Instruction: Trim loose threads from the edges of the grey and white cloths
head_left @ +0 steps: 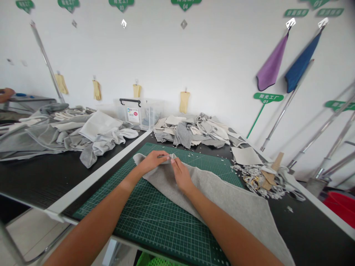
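Note:
A long grey cloth [222,199] lies across the green cutting mat [144,214], running from the mat's far middle toward the near right. My left hand [154,160] pinches the cloth's far edge, fingers closed on the fabric. My right hand [180,173] rests beside it with fingertips closed on the same edge, the two hands almost touching.
A heap of cut grey and cream fabric pieces [191,131] lies beyond the mat, larger folded cloths [69,133] to the left. A clear plastic box [140,112] stands at the wall. Scissors and scraps [257,181] lie right of the mat. A red bin [341,207] sits far right.

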The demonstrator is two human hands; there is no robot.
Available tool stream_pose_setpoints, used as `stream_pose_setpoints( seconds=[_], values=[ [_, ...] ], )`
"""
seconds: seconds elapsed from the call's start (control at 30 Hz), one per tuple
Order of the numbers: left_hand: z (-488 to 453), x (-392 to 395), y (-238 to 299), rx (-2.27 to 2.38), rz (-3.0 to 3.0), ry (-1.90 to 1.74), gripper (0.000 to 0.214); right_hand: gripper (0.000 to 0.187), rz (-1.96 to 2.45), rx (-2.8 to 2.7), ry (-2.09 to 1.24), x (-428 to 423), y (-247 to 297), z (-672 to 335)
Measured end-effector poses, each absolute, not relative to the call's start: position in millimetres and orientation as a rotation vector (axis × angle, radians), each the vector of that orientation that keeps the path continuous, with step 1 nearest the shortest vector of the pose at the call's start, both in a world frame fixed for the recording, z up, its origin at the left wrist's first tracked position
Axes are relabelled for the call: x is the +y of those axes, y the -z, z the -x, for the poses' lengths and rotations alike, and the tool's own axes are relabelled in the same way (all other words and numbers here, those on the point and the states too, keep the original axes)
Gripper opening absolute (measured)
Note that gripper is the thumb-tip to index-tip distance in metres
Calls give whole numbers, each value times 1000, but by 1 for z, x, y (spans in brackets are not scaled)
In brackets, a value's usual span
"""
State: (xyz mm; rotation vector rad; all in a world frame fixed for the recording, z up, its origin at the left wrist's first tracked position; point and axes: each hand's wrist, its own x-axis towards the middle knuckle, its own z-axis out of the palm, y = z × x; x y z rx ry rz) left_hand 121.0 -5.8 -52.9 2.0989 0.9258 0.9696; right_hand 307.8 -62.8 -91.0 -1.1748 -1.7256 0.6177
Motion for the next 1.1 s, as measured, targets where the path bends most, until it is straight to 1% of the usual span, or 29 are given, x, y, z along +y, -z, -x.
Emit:
stream_pose_setpoints(
  seconds=[0.63,0.9,1.1],
  values=[
    [-121,-2,63,925,-1980,-982,33,36,1152,-1764,-583,-60,95,-311],
    [-125,-6,62,935,-1930,-1003,36,38,1130,-1726,-562,-56,99,-311],
    [-124,0,68,920,-1941,-1026,34,37,1189,-1702,-585,-58,97,-309]
  ],
)
